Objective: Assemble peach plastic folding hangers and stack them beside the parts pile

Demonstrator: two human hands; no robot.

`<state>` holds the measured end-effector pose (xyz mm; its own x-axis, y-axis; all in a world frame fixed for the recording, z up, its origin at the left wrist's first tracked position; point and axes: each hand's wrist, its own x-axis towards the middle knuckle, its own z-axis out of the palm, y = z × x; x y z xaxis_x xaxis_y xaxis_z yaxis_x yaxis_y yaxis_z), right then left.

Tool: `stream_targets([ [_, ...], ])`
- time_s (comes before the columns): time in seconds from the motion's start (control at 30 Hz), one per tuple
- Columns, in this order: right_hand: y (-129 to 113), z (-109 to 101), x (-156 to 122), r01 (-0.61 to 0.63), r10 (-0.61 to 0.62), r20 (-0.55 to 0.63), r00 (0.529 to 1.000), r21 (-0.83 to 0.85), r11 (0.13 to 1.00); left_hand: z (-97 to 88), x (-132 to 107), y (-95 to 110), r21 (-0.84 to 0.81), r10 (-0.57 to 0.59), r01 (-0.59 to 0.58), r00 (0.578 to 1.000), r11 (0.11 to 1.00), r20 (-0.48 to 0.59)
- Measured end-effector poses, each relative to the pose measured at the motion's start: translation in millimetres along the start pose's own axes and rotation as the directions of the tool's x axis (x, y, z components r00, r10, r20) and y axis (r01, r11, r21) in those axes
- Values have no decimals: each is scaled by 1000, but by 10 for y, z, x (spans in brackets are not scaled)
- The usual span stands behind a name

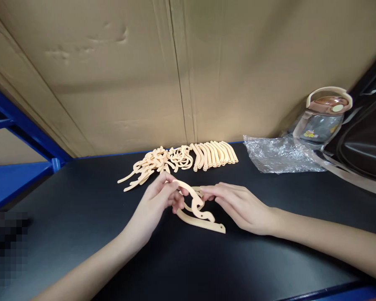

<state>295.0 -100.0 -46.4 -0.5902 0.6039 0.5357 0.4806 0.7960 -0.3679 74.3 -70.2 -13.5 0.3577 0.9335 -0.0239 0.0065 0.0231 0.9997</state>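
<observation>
A flat tan wooden cut-out piece (198,211) with curved scrollwork lies on the black table (81,217) in the middle. My left hand (156,202) pinches its upper left end with fingers closed. My right hand (238,205) grips its right end near the top, fingers pressed on it. Behind, a loose heap of similar curled pieces (156,164) and a neat row of curved strips (216,154) rest near the cardboard wall.
A crumpled clear plastic bag (275,154) and a water bottle with a tan handle (324,115) sit at the right back. A dark bag with a strap (363,146) is at far right. Blue shelf frame (21,125) stands left. Cardboard (175,62) backs the table.
</observation>
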Motion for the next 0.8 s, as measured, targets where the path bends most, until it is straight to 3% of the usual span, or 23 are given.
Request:
stream_targets([
  [0.13,22,28,-4,126,-115,66,991,-193,973,25,5,-69,-162,-183,197,978,967,97],
  [0.23,18,29,5,165,-158,47,986,-291,942,39,-4,-71,-148,-208,224,971,963,115],
  [0.3,11,22,9,157,-167,-13,986,-280,947,42,-1,-76,-53,-184,190,977,980,107],
  [0.43,-4,-5,-11,167,-217,-163,962,-276,946,20,-16,-99,272,-17,-6,996,962,84],
  [0.5,-1,-22,-24,136,-224,-264,938,-313,940,4,-47,-100,503,123,-166,985,848,118],
  [0.57,16,-36,-23,95,-197,-309,930,-316,944,-2,-82,-93,677,266,-369,929,636,257],
  [0.67,61,-41,-2,58,-119,-282,952,-217,974,7,-107,-96,683,327,-625,781,378,533],
  [0.73,92,-28,5,1,-40,-273,961,-143,990,14,-100,-114,644,268,-689,724,333,636],
  [0.8,115,-8,-2,-85,56,-255,965,-102,991,11,-78,-133,644,198,-693,716,324,670],
])
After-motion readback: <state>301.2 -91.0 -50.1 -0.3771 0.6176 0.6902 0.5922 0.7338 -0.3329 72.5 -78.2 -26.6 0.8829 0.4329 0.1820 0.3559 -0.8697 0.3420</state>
